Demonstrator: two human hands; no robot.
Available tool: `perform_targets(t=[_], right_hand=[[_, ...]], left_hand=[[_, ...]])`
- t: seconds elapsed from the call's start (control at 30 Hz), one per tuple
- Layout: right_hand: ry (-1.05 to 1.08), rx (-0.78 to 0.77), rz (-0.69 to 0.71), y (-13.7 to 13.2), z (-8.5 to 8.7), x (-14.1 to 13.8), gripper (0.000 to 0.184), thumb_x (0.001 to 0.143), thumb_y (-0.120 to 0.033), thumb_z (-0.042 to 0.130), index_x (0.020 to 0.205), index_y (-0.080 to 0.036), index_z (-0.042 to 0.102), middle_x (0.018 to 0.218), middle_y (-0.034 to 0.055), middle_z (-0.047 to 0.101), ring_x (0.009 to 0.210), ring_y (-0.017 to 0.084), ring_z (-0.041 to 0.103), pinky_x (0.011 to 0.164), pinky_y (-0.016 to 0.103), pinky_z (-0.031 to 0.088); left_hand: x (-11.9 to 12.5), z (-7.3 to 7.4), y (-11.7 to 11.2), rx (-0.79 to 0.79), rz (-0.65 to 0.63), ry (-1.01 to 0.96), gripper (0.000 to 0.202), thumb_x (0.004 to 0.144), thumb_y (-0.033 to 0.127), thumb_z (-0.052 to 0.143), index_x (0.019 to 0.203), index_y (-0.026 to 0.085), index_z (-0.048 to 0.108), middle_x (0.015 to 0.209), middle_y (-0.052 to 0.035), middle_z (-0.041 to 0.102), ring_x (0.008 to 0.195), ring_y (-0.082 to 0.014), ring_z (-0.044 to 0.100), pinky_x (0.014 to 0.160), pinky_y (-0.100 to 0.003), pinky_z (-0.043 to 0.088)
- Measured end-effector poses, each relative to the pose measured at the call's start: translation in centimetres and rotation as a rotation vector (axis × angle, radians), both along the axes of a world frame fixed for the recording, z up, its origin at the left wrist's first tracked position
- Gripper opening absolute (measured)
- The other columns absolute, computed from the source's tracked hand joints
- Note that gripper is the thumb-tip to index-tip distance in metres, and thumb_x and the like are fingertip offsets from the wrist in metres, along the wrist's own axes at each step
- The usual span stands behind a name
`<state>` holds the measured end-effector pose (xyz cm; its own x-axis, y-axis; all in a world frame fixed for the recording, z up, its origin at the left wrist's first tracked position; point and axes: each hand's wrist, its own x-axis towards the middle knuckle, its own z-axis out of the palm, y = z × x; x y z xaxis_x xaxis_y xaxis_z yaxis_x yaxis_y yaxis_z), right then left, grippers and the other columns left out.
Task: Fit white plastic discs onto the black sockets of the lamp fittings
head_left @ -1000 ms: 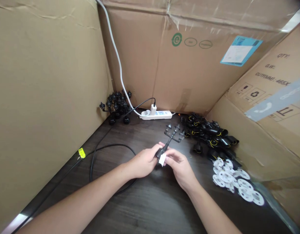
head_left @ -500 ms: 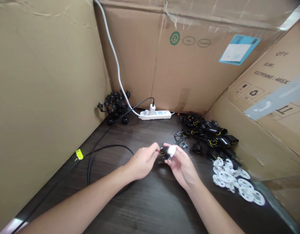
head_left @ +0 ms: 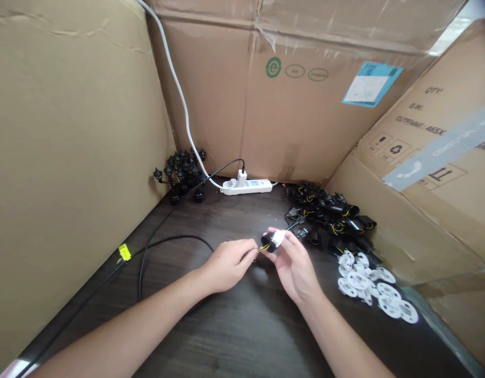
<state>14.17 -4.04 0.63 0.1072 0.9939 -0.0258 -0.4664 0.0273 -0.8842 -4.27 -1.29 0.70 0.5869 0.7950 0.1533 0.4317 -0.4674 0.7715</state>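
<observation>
Over the dark wooden table (head_left: 242, 331) my right hand (head_left: 293, 265) grips a small black part (head_left: 269, 242) with a stalk, and a white disc (head_left: 277, 238) sits pinched against it under my thumb. My left hand (head_left: 228, 262) is closed in a pinch on the thin yellow wire (head_left: 261, 248) that comes out of the black part's near end. The two hands are almost touching.
A heap of black parts with yellow wires (head_left: 331, 220) lies at the right, with several white discs (head_left: 370, 283) in front of it. More black parts (head_left: 183, 170) stand at the back left. A white power strip (head_left: 248, 185) and black cable (head_left: 163, 247) lie behind. Cardboard walls surround the table.
The black part was turned from pointing away to lying across between my hands. My left hand shifted from its body to the yellow wire, and the white disc now sits at its upper end.
</observation>
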Motion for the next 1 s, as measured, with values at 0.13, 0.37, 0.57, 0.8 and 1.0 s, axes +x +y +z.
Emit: perform_targets(t=[0.13,0.37,0.57,0.8,1.0], right_hand=[[0.065,0.003,0.061,-0.2,0.3,-0.2,0.024,0.084,-0.042,0.081,0.099,-0.024,0.075,0.101,0.0053,0.075,0.086,0.022,0.070,0.082,0.043,0.063],[0.131,-0.024,0.065,-0.3,0.3,-0.6,0.020,0.080,-0.038,0.084,0.087,-0.024,0.072,0.107,0.0040,0.074,0.095,0.022,0.069,0.072,0.032,0.061],[0.144,-0.065,0.096,-0.4,0.4,-0.9,0.022,0.077,-0.037,0.086,0.085,-0.023,0.072,0.102,0.0031,0.074,0.090,0.020,0.067,0.069,0.029,0.058],[0.133,-0.101,0.158,-0.7,0.5,-1.1,0.022,0.079,-0.037,0.086,0.087,-0.022,0.072,0.094,0.0037,0.074,0.092,0.021,0.066,0.073,0.029,0.054],[0.098,-0.107,0.192,-1.1,0.5,-1.7,0.023,0.080,-0.039,0.085,0.089,-0.022,0.072,0.097,0.0036,0.073,0.088,0.019,0.063,0.071,0.027,0.050]], left_hand=[[0.1,0.0,-0.2,-0.016,-0.029,0.042,0.028,0.102,0.031,0.045,0.079,0.020,0.057,0.076,-0.0003,0.065,0.069,-0.0157,0.057,0.066,-0.026,0.035],[0.3,-0.3,0.0,-0.037,0.007,0.068,0.028,0.100,0.035,0.050,0.077,0.020,0.058,0.073,0.0000,0.062,0.068,-0.0159,0.055,0.064,-0.027,0.034],[0.0,-0.2,-0.5,-0.030,0.084,-0.064,0.035,0.089,0.025,0.060,0.123,0.025,0.050,0.094,0.0011,0.055,0.077,-0.0150,0.055,0.069,-0.027,0.041],[0.1,0.1,-0.6,-0.051,0.047,-0.141,0.034,0.092,0.030,0.060,0.124,0.027,0.048,0.101,-0.0002,0.057,0.084,-0.0157,0.055,0.072,-0.028,0.044],[0.1,-0.3,-0.3,-0.140,0.086,-0.144,0.032,0.090,0.035,0.065,0.112,0.025,0.045,0.099,0.0006,0.060,0.085,-0.0162,0.057,0.070,-0.027,0.042]])
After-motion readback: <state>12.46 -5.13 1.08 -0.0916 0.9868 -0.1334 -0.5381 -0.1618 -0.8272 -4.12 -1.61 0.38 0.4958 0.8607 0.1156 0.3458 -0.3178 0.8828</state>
